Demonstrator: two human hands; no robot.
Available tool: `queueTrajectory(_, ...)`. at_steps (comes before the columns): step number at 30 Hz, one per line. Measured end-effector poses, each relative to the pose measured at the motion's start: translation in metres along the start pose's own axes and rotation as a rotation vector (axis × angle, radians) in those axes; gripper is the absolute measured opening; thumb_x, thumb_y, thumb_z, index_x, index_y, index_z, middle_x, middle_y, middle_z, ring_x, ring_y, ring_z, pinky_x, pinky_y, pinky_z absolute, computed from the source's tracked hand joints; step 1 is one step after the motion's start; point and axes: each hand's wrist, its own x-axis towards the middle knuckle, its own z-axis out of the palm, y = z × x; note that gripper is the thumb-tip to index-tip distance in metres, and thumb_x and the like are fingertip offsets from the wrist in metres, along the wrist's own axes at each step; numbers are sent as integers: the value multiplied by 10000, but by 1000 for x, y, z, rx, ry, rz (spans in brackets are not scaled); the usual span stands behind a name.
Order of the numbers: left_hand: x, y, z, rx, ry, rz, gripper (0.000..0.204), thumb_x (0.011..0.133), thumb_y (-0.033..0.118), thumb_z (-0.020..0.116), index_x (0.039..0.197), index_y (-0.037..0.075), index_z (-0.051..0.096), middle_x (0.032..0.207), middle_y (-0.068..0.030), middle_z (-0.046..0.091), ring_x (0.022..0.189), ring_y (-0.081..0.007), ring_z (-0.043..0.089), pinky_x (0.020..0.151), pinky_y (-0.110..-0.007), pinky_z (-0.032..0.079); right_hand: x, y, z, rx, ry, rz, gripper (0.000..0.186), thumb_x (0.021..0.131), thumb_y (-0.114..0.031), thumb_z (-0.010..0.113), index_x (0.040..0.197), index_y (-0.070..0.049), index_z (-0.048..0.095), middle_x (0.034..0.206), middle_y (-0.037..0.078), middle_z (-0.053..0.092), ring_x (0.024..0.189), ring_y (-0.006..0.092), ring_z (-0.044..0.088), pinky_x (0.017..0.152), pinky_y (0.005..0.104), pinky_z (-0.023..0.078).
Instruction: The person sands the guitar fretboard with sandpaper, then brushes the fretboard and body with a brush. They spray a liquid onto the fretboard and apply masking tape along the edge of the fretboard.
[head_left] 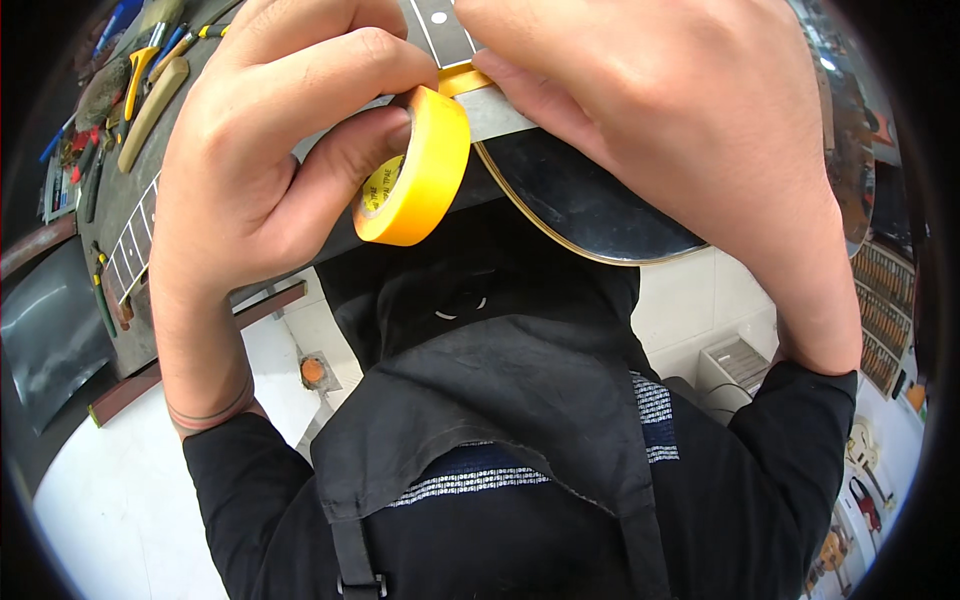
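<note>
My left hand point(265, 150) grips a roll of yellow adhesive tape point(440, 185), thumb inside the core and fingers over the top. From the roll a short strip of tape point(462, 80) runs across the end of a dark fretboard point(440, 25) with white dot inlays. At the strip's other end, my right hand point(680, 110) is closed, its thumb pressed against the tape; the other fingertips are mostly hidden behind the hand. Below it, the glossy black body of a guitar point(600, 200) with light edge binding overhangs the bench edge.
Brushes, including a yellow-handled brush point(138, 80), and several hand tools lie on the bench at the far left. Nearer, a fretted strip point(130, 250) lies beside green-handled pliers point(103, 290). A tool rack point(885, 300) stands at the right.
</note>
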Motion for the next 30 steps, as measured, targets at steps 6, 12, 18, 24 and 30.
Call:
queueTrajectory(6,0,1,-1,27,2,2,294,776,26,761,1068,8,799,1062,-157,683,959,-315,660,803,-410,515,2,-2,3,15,-3,4,252,847,-174,797,1073,-113,704,1131,68,618,995,268,644,877,406,477)
queueTrajectory(12,0,2,1,71,14,12,284,778,34,763,1057,6,804,1044,-154,683,957,-314,658,804,-411,520,1,-2,2,19,-4,18,265,861,-165,793,1110,-119,716,1186,74,620,1051,277,636,919,416,466)
queueTrajectory(18,1,6,0,94,12,6,259,796,37,771,1051,10,812,1029,-150,685,958,-314,663,804,-412,533,0,-3,2,24,-9,27,281,875,-156,790,1148,-124,727,1241,80,622,1107,287,628,961,425,455)
queueTrajectory(24,-2,6,4,114,53,29,235,807,51,783,1036,15,819,1009,-144,696,960,-315,671,804,-414,541,1,-4,2,33,-14,41,300,889,-147,786,1185,-130,739,1296,87,624,1163,297,620,1003,435,445)
queueTrajectory(30,-1,6,5,135,70,53,238,801,70,793,1032,12,814,1001,-141,691,955,-316,665,804,-419,537,0,-8,0,40,-32,65,321,903,-138,782,1222,-136,751,1352,93,626,1218,307,612,1045,444,434)
